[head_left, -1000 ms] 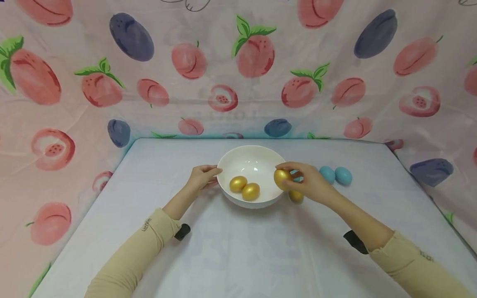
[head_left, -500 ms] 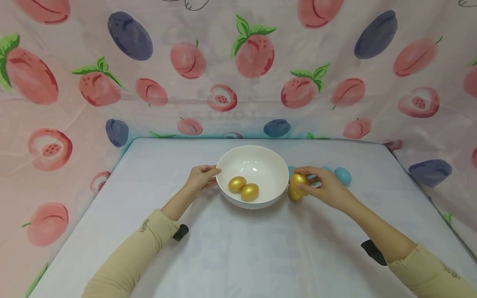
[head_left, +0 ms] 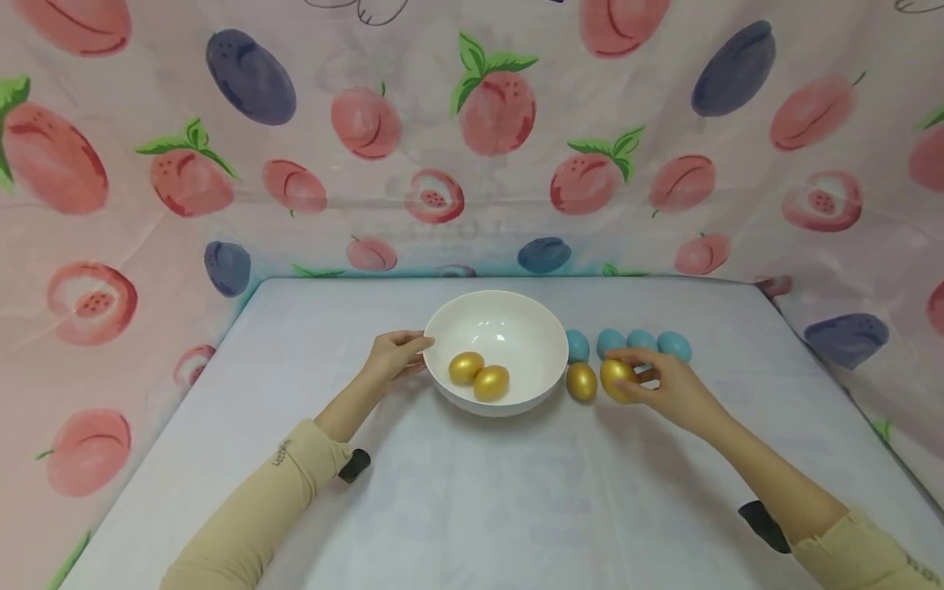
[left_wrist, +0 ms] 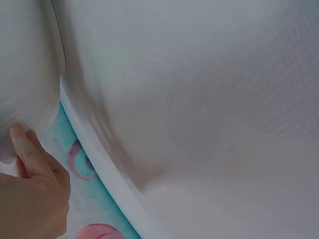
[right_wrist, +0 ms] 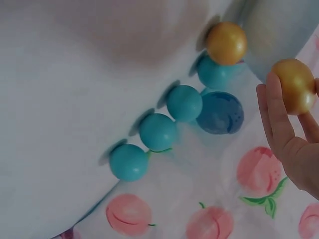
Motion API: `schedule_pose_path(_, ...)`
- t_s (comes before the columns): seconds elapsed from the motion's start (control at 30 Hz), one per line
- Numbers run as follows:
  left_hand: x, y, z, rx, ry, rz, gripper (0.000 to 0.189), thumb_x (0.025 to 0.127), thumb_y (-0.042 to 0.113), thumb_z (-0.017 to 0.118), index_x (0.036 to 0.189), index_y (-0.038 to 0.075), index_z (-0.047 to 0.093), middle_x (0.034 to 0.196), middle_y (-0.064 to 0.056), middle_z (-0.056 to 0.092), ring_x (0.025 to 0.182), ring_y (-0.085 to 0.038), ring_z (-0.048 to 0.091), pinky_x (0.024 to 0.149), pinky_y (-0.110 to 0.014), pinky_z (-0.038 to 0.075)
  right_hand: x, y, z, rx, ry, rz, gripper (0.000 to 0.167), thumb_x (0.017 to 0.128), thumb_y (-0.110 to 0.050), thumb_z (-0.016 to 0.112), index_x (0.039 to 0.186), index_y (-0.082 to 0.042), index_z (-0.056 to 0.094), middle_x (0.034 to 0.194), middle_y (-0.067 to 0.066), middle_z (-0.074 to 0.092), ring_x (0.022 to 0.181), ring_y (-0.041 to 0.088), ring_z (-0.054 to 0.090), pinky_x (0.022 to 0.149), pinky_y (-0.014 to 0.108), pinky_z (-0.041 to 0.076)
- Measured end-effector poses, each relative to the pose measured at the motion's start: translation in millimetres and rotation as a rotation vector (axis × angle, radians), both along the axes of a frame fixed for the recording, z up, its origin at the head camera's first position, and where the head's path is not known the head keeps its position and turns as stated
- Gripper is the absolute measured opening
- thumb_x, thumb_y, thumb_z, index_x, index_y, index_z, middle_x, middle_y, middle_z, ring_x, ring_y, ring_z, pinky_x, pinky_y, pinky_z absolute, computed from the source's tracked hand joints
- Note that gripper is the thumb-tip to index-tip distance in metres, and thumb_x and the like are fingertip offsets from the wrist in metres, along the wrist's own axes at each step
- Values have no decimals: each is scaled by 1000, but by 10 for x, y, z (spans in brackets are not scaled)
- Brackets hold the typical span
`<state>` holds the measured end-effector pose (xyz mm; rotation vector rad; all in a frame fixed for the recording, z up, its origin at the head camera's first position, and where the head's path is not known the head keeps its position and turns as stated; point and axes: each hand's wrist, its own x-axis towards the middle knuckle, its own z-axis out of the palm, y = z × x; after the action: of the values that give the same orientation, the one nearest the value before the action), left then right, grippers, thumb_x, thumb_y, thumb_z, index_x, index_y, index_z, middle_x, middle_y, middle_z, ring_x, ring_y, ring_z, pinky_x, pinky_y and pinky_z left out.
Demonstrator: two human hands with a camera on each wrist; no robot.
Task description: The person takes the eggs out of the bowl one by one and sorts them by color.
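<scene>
In the head view my left hand pinches the left rim of a white bowl, thumb on top and fingers beneath. The left wrist view shows that hand at the bowl's outer side. Two golden eggs lie together inside the bowl. My right hand holds another golden egg between thumb and fingers, right of the bowl. The right wrist view has the held golden egg in the fingers. One more golden egg rests on the table close by the bowl's right side.
Several blue eggs form a row on the table, from the bowl's right side outward, behind the right hand. The white-covered table meets a fruit-print cloth at the back and sides.
My right hand has carried the golden egg from the bowl's right rim rightward, past the egg on the table, to in front of the blue eggs. My left hand keeps its grip on the bowl.
</scene>
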<state>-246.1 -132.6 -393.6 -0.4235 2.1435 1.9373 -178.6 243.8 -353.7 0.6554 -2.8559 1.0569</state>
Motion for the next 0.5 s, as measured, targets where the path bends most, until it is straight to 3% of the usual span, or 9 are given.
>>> schedule_pose_path(0.17, 10, 8, -3, -5, 2, 0, 41, 88, 17, 65, 124, -2, 57, 104, -8, 62, 69, -5, 62, 68, -17, 59, -12, 38, -112, 14, 22, -6, 36, 87, -7, 66, 120, 3, 60, 116, 19, 64, 96, 29, 60, 76, 24, 56)
schedule_pose_path(0.5, 14, 8, -6, -7, 9, 2, 41, 88, 17, 65, 124, -2, 57, 107, -11, 63, 69, -6, 63, 67, -16, 59, -76, 63, -217, 18, 6, -26, 35, 86, -5, 66, 119, 7, 59, 114, 23, 63, 94, 31, 60, 76, 36, 58)
